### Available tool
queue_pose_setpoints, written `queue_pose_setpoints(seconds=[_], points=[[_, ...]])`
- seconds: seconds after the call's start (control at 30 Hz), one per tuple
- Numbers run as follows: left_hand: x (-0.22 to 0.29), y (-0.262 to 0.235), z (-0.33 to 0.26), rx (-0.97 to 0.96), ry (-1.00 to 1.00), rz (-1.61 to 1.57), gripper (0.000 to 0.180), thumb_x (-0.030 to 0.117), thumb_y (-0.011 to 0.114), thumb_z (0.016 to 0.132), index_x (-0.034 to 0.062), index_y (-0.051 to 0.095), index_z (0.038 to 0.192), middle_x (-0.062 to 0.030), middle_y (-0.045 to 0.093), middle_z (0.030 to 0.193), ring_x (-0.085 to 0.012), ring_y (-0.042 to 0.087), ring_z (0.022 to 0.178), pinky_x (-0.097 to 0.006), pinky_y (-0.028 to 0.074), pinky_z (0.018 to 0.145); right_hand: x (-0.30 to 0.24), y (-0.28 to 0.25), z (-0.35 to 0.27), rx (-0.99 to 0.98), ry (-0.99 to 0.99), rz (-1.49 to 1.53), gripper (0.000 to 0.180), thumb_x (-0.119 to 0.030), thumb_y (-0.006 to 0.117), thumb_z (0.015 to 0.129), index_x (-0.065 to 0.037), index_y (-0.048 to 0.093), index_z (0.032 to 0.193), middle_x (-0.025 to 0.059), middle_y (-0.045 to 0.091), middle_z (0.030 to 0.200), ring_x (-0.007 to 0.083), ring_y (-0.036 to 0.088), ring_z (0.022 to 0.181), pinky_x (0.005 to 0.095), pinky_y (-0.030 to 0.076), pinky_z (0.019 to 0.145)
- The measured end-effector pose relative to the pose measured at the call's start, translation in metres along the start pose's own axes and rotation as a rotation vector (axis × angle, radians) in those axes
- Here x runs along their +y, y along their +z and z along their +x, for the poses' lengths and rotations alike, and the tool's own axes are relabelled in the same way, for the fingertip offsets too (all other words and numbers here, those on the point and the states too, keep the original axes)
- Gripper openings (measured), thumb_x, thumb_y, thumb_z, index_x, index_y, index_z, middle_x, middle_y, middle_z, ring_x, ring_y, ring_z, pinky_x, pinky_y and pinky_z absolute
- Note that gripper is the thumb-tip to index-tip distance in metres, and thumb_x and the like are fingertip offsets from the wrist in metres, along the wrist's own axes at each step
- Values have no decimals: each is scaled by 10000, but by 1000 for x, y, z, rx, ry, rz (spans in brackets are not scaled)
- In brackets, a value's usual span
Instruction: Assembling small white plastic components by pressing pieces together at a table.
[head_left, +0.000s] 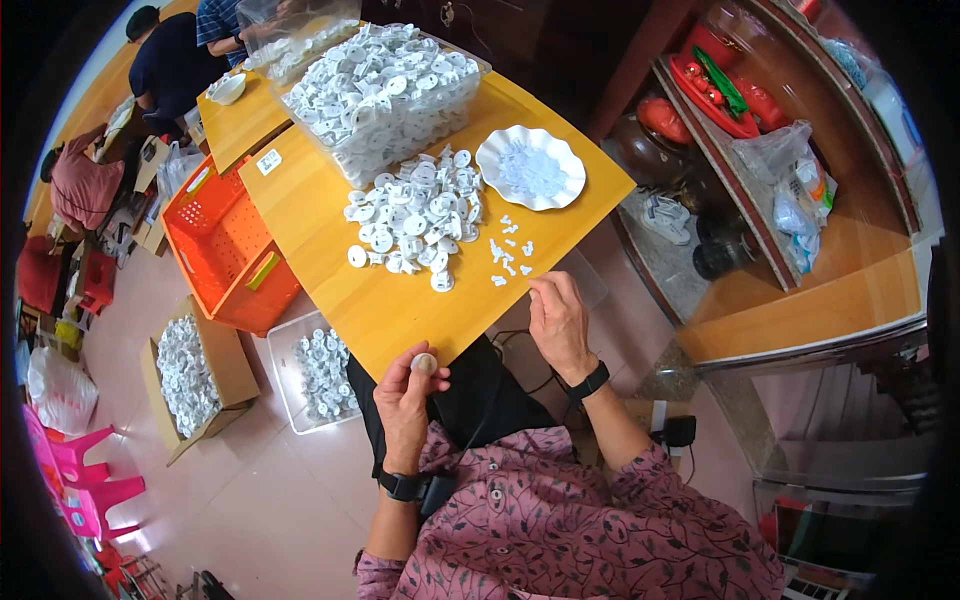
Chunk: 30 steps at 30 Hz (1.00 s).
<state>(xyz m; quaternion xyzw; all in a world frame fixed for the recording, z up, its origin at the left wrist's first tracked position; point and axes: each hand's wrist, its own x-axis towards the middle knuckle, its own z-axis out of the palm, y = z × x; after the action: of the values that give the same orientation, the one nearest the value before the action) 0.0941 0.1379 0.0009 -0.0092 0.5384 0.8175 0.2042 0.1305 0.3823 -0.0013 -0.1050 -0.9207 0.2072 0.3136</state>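
My left hand (404, 405) is closed at the table's near corner, with a small round white plastic piece (424, 363) pinched between thumb and fingers. My right hand (560, 322) is at the right edge of the yellow table (345, 315), thumb and fingertips pressed together; whatever they hold is too small to make out. Just beyond those fingertips lie several tiny white plastic parts (508, 262). A loose pile of white round plastic pieces (415, 215) spreads across the middle of the table. Behind it, a white scalloped dish (562, 192) holds small translucent bits.
A clear bin (375, 155) heaped with white pieces stands at the table's far side. Below left are an orange crate (217, 262), a cardboard box (233, 372) and a clear tub (290, 395) of parts. Shelves (725, 150) rise at right. Other people (170, 65) sit far left.
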Motion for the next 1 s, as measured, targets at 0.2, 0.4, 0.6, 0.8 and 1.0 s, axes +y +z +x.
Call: queue_pose_setpoints(seconds=[0.2, 0.4, 0.6, 0.8, 1.0], points=[[-1, -2, 0, -3, -25, -1, 268, 136, 623, 990, -34, 650, 1195, -108, 693, 1032, -164, 684, 817, -265, 572, 703, -13, 1, 4, -79, -77, -78, 296, 56, 605, 790, -34, 664, 1066, 100, 591, 1095, 305, 559, 1000, 421, 448, 850], [0, -2, 1, -15, -21, 21, 259, 131, 621, 991, -32, 653, 1189, -102, 691, 1033, -163, 684, 824, -266, 574, 708, -19, 9, 7, -147, -93, -187, 318, 36, 587, 796, -50, 675, 1089, 83, 590, 1138, 285, 539, 1032, 415, 421, 869], [-1, -3, -1, -10, -16, 23, 257, 136, 610, 997, -41, 651, 1179, -107, 688, 1038, -170, 685, 833, -277, 581, 720, -17, 10, 1, -144, -108, -68, 270, 13, 613, 804, -36, 671, 1063, 98, 595, 1121, 301, 547, 1033, 436, 427, 860], [1, -3, -4, 6, -39, 60, 289, 151, 607, 994, -31, 633, 1217, -131, 689, 1048, -180, 686, 829, -279, 574, 711, -18, 9, 3, -126, -85, 9, 275, 40, 601, 798, -3, 645, 1067, 103, 596, 1119, 309, 548, 1022, 428, 438, 867], [0, -2, -1, 32, -43, 6, 294, 144, 605, 1001, -33, 633, 1234, -93, 681, 1001, -163, 688, 828, -270, 575, 720, -17, 4, 5, -148, -109, 41, 273, 40, 606, 817, 13, 640, 1086, 113, 598, 1119, 314, 552, 1031, 432, 446, 884]])
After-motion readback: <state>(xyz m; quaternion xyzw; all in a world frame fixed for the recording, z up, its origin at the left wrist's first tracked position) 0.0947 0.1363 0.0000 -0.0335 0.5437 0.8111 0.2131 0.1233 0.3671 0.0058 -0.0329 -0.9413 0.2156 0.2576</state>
